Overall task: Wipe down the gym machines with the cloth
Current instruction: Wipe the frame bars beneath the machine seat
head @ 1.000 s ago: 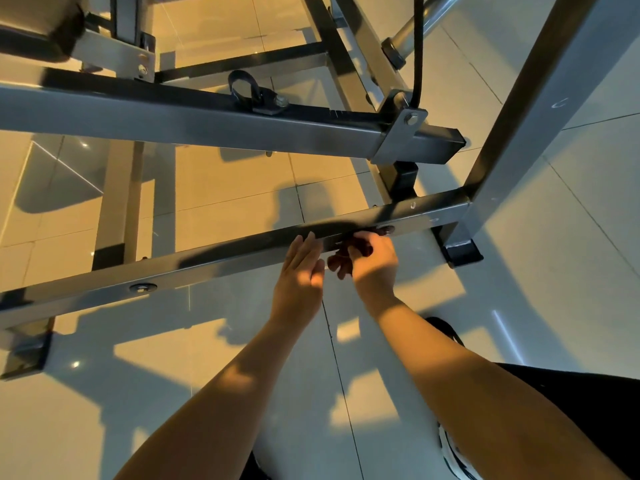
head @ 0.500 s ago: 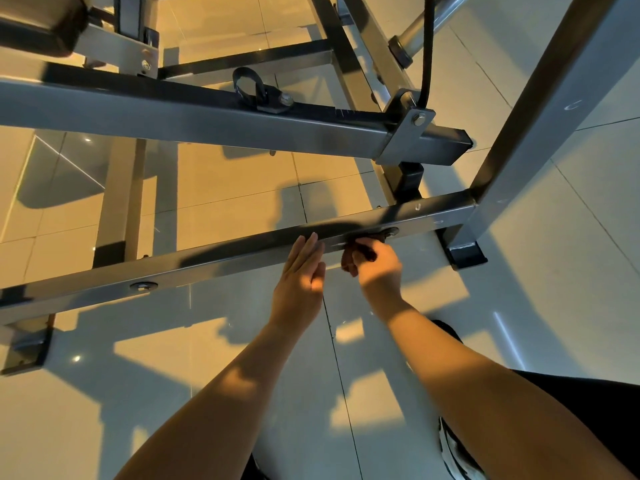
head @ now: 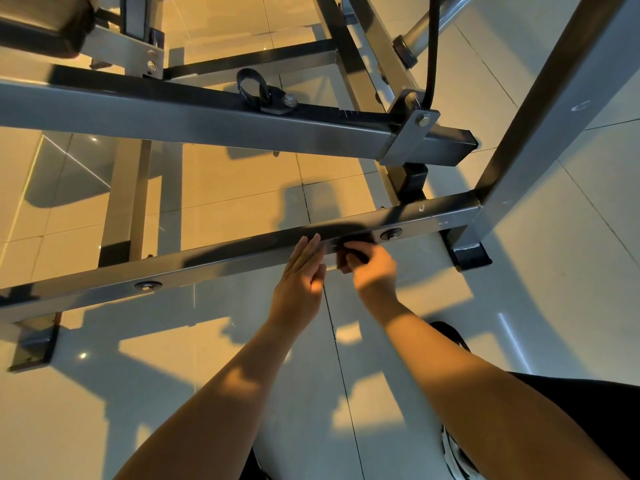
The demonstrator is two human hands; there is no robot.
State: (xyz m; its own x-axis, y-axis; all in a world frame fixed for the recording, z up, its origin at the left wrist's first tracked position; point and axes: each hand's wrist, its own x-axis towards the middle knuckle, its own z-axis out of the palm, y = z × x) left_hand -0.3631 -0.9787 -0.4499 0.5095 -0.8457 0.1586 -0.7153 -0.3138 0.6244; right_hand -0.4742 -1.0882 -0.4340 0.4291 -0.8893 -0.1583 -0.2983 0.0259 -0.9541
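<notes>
The left hand (head: 299, 278) lies flat, fingers straight, tips against the machine's lower bar (head: 225, 263). Just beside it, the right hand (head: 372, 271) curls round a dark cloth (head: 356, 254), pressing it on that bar.

Smooth painted-metal frame bar (head: 221, 259) (steel bolts (head: 148, 285)) over glossy floor tiles (head: 225, 188).

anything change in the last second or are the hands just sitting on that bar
Very little. The right hand, gripping the dark cloth, nudged toward the bolt on the lower bar, then eased back slightly left: a small rubbing stroke. The left hand stayed beside it, straight fingers against the bar. The machine frame did not move.
</notes>
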